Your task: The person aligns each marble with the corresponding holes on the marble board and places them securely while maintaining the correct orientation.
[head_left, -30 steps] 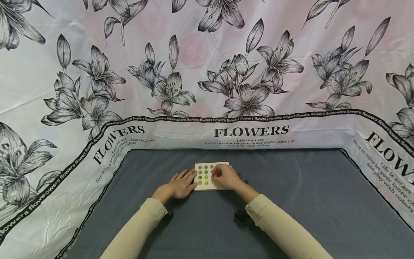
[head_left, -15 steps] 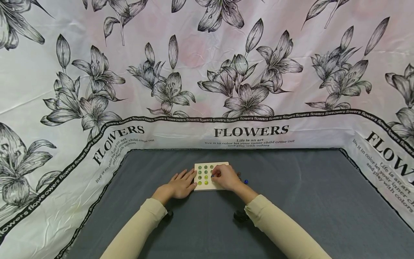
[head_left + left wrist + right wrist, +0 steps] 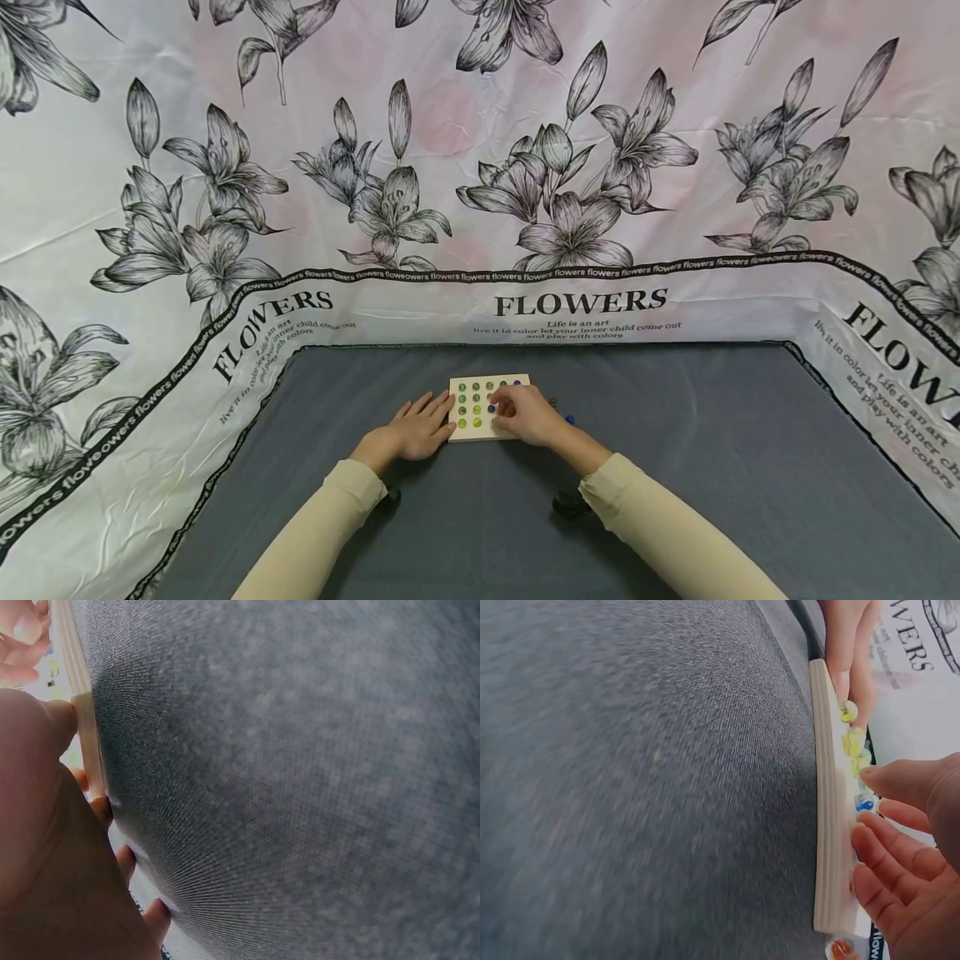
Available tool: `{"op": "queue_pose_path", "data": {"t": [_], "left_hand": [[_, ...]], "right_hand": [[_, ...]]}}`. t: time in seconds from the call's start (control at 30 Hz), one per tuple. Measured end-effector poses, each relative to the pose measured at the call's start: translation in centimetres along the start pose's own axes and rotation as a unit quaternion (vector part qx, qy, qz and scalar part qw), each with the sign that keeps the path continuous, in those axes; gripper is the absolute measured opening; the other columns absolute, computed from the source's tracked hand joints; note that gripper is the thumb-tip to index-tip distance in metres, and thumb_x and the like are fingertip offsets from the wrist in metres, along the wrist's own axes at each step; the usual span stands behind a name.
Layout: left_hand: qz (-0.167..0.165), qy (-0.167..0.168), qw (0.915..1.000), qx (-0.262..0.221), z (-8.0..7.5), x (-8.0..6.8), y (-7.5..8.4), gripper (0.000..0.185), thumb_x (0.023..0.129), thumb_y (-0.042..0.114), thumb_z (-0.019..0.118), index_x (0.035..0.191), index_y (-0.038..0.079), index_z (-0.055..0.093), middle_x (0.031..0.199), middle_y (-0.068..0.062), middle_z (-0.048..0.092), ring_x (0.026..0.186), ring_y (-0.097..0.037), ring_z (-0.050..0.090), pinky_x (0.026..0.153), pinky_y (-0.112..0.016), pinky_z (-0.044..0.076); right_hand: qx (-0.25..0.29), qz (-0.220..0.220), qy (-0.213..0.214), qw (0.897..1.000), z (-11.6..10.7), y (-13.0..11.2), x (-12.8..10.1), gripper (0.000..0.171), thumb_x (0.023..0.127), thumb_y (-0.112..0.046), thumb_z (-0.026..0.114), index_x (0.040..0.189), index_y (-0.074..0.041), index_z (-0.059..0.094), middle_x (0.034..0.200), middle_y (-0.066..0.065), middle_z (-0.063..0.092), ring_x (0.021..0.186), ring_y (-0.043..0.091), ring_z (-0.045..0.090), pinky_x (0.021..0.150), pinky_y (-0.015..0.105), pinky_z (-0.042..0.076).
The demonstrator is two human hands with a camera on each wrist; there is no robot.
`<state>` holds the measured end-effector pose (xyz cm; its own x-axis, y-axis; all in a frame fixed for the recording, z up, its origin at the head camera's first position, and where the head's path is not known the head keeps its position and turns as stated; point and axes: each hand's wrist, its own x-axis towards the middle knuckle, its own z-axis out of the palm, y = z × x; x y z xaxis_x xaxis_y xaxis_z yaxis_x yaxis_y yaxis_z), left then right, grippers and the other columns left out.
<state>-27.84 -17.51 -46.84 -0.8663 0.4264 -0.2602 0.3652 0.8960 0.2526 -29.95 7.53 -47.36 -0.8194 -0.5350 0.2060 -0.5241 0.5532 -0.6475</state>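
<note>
1. Now that the fingers have let go of it, the blue marble [image 3: 491, 409] shows uncovered on the board [image 3: 486, 433], just below frame centre.
2. Right hand [image 3: 528, 414]: drawn back slightly rightward; thumb and fingers spread, pinching nothing.
3. Left hand [image 3: 415, 432]: unchanged; flat, fingers spread, at the board's left edge.
4. Work: this placement seems finished; loose marbles [image 3: 570, 420] lie right of the board, apparently unplaced.
</note>
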Motion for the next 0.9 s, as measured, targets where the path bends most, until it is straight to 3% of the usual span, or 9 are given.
{"op": "queue_pose_path", "data": {"t": [0.37, 0.7, 0.9], "left_hand": [[0.004, 0.000, 1.0000, 0.005, 0.2, 0.2, -0.3, 0.061, 0.113, 0.041, 0.029, 0.166, 0.014, 0.016, 0.172, -0.006, 0.013, 0.158, -0.033, 0.009, 0.124, -0.059, 0.009], [0.000, -0.005, 1.0000, -0.001, 0.0, -0.1, 0.2, 0.061, 0.113, 0.042, 0.030, 0.166, 0.014, 0.017, 0.172, -0.005, 0.013, 0.158, -0.033, 0.010, 0.125, -0.058, 0.010], [0.000, -0.006, 1.0000, -0.002, -0.2, -0.1, 0.2, 0.061, 0.113, 0.039, 0.031, 0.166, 0.013, 0.018, 0.172, -0.007, 0.013, 0.158, -0.034, 0.010, 0.124, -0.059, 0.009]], "right_hand": [[-0.030, -0.019, -0.014, 0.999, -2.4, -1.1, -2.3, 0.028, 0.092, -0.005, 0.074, 0.118, 0.002, 0.070, 0.112, 0.016, 0.069, 0.091, 0.027, 0.066, 0.074, 0.034, 0.054], [-0.064, -0.052, -0.002, 0.997, -5.4, 0.2, -4.4, 0.027, 0.090, -0.005, 0.078, 0.115, 0.003, 0.070, 0.097, 0.013, 0.065, 0.083, 0.025, 0.060, 0.072, 0.034, 0.051], [-0.068, -0.031, 0.004, 0.997, -7.4, 1.4, -5.5, 0.032, 0.089, -0.006, 0.079, 0.119, -0.001, 0.070, 0.109, 0.014, 0.067, 0.092, 0.029, 0.062, 0.078, 0.042, 0.053]]}}
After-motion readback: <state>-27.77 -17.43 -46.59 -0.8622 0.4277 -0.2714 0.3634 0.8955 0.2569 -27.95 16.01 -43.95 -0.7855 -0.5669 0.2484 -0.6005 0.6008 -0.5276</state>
